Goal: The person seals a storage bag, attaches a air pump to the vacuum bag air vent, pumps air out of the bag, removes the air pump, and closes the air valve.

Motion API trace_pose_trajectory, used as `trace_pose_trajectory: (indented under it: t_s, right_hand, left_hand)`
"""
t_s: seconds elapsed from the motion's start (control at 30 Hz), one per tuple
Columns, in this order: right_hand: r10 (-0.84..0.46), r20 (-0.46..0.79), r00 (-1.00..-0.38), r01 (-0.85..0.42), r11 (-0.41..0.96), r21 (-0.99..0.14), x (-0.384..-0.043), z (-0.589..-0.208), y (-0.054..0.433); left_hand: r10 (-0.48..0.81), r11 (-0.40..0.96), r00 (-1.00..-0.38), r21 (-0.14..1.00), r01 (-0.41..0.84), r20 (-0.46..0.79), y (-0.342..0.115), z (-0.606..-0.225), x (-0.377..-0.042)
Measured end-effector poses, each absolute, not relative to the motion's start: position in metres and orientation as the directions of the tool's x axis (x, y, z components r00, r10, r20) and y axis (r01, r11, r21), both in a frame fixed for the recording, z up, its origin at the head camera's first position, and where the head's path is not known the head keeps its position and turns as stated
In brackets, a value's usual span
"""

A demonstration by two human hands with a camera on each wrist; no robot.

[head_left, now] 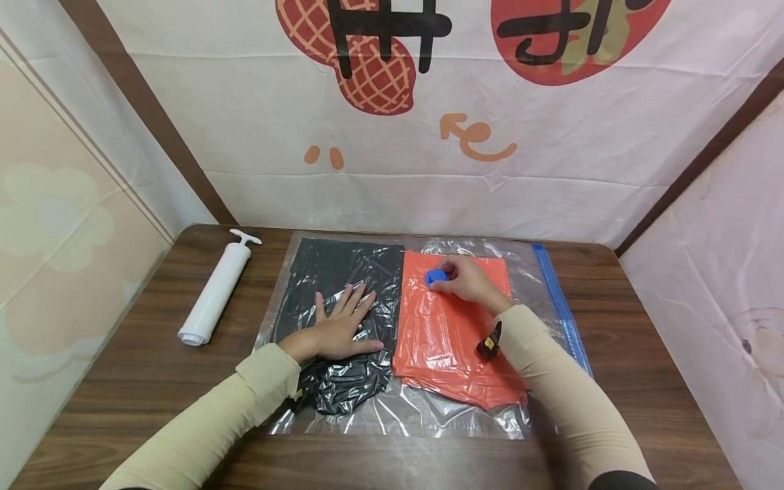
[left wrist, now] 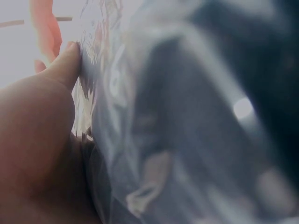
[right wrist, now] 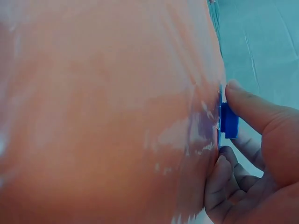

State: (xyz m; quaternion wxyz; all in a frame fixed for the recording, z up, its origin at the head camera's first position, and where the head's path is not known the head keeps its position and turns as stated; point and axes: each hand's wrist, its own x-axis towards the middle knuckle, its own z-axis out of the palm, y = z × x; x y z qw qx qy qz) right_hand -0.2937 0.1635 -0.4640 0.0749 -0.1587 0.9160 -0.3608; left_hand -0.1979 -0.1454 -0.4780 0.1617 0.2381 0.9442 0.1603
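Observation:
A clear vacuum storage bag [head_left: 373, 423] lies flat on the table, with folded black cloth [head_left: 333, 262] in its left half and folded orange-red cloth [head_left: 437, 340] in its right half. My left hand [head_left: 338, 333] rests palm down on the black side, fingers spread. In the left wrist view, its thumb lies along the shiny plastic. My right hand [head_left: 470, 280] holds the round blue valve cap [head_left: 435, 276] on top of the orange-red side. The right wrist view has the thumb on one side of the cap [right wrist: 231, 120] and curled fingers on the other.
A white hand pump [head_left: 217, 292] with a T-shaped handle lies on the wooden table [head_left: 153, 395], left of the bag. A blue zip strip [head_left: 560, 299] runs along the bag's right edge. Printed cloth walls [head_left: 392, 197] stand behind the table and at both sides.

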Motion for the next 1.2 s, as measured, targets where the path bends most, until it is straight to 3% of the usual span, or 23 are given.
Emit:
trace_pose_trajectory:
  t_s: [0.2, 0.37, 0.57, 1.2]
  right_hand:
    - [-0.358, -0.045, -0.933, -0.238, 0.706, -0.667, -0.302, -0.468, 0.165]
    - [-0.468, -0.053, -0.882, -0.275, 0.603, -0.749, -0.309, -0.469, 0.176]
    - [-0.514, -0.116, -0.850, -0.204, 0.524, -0.827, -0.314, -0.464, 0.187]
    - [-0.417, -0.080, -0.905, -0.203, 0.591, -0.781, -0.293, -0.469, 0.173]
  left_hand:
    - [0.498, 0.839, -0.834, 0.376, 0.393, -0.239, -0.143, -0.469, -0.198]
    - [0.493, 0.841, -0.836, 0.377, 0.388, -0.240, -0.140, -0.467, -0.198]
    - [0.497, 0.833, -0.837, 0.395, 0.387, -0.228, -0.140, -0.469, -0.199]
    - [0.507, 0.830, -0.831, 0.389, 0.400, -0.227, -0.150, -0.486, -0.196]
